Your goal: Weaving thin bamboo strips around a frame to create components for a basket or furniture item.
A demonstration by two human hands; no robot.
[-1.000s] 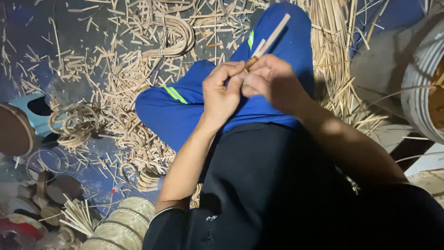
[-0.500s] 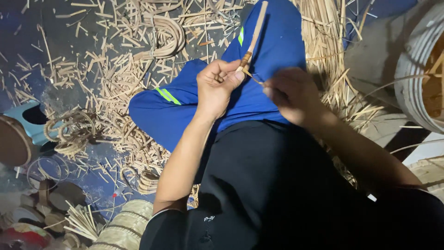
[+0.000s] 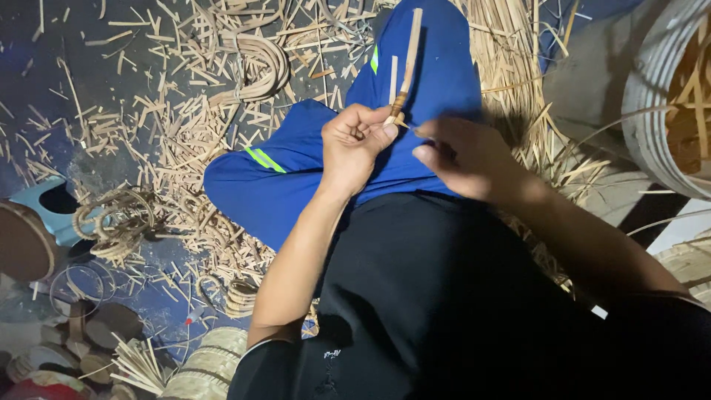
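Floor (image 3: 96,96) dark, littered with cane offcuts (image 3: 178,126) and coils (image 3: 111,222).

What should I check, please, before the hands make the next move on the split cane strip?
1. Left hand grips the cane strip at its lower end: ok.
2. Right hand on the strip: not ok, it sits just beside the lower end, and contact cannot be told.
3. Strip split into two thin slats pointing up over the blue trouser leg: ok.
4. Tool or blade in the right hand: cannot tell, the fingers hide it.
5. Strip free of the loose cane scraps on the floor: ok, it is held above the leg.
6. Coiled cane rings away from both hands: ok, they lie far to the side.
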